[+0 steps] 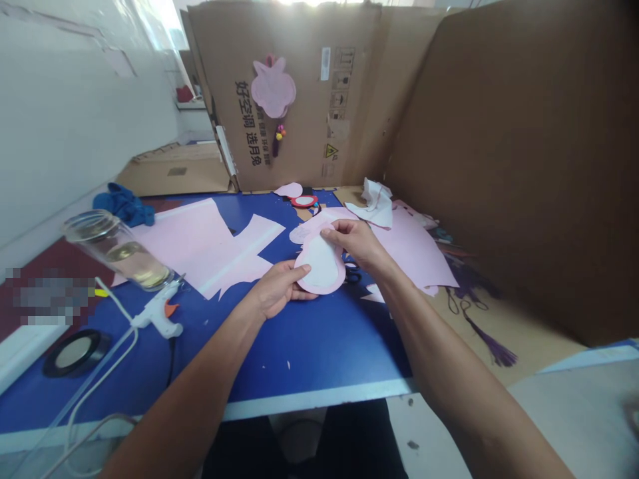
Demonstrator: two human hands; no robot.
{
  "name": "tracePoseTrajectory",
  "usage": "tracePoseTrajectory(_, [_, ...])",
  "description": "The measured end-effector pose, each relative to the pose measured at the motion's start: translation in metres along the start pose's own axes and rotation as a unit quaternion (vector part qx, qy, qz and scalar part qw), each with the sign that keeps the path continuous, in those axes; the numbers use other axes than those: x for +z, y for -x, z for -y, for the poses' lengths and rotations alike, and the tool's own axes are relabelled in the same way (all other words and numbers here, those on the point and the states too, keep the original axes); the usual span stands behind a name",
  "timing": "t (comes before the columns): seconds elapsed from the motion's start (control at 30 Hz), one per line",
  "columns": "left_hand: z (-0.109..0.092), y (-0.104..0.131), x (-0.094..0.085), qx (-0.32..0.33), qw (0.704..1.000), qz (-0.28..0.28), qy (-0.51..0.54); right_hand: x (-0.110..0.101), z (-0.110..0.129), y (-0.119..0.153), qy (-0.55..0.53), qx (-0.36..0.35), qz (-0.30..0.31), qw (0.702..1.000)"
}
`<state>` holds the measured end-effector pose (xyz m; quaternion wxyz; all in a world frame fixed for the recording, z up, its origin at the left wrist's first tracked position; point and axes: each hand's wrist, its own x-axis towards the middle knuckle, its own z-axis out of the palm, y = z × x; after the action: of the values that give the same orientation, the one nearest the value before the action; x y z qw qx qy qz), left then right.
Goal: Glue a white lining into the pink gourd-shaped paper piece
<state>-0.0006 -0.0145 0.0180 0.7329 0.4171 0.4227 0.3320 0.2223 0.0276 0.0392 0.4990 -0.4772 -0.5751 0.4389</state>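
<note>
A pink cut-out [327,285] with a rounded outline and a smaller white piece [320,259] lying on its face is held up over the blue table [299,352]. My left hand [280,287] grips its lower left edge, thumb on the front and fingers behind. At its upper right, my right hand [355,241] pinches the edge between thumb and fingers. Dark-handled scissors [353,273] lie partly hidden behind the cut-out, below my right hand. More pink sheet lies just behind the piece.
Cut pink sheets [194,239] lie left, another [414,249] right. At left are a glass jar [124,256], white glue gun [162,313] with cords, black tape roll [74,352] and blue cloth [124,203]. Cardboard [309,153] stands behind; a purple tassel [492,342] lies right.
</note>
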Motion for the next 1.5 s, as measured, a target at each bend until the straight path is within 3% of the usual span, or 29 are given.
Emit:
tracePoseTrajectory(0.53, [0.000, 0.000, 0.004, 0.001, 1.000, -0.001, 0.004, 0.000, 0.005, 0.002, -0.002, -0.004, 0.003, 1.000])
tracePoseTrajectory(0.77, [0.001, 0.000, 0.003, 0.050, 0.999, 0.014, 0.013, 0.004, 0.003, 0.003, 0.009, 0.005, 0.014, 1.000])
tracePoseTrajectory(1.13, [0.006, -0.007, -0.002, 0.113, 0.993, -0.030, 0.029, 0.019, 0.005, 0.010, 0.025, 0.014, 0.054, 0.998])
tracePoseTrajectory(1.5, [0.004, -0.006, -0.002, 0.127, 0.986, -0.105, 0.030, 0.036, 0.004, 0.018, 0.053, 0.066, 0.103, 0.991])
